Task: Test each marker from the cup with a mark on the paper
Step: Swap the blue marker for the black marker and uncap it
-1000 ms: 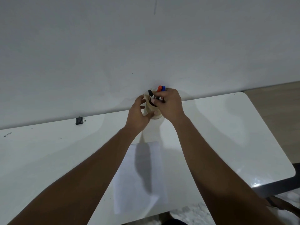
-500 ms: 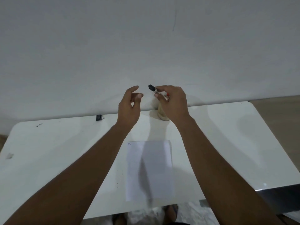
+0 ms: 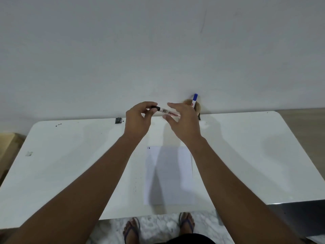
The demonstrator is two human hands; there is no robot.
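Your left hand (image 3: 139,118) pinches the black cap (image 3: 155,108); right hand (image 3: 182,120) grips the marker (image 3: 169,113). A sharp uncapping jerk risks ink on skin.

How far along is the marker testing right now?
Done: the white paper sheet shows only a tiny dark mark at its top-left corner. In hand: the left hand grips the black cap of the black-capped white marker; the right hand holds its barrel. Left: the blue-capped marker still stands in the tan cup.

Black-capped marker (image 3: 166,112) horizontal above table; paper (image 3: 168,175) flat.
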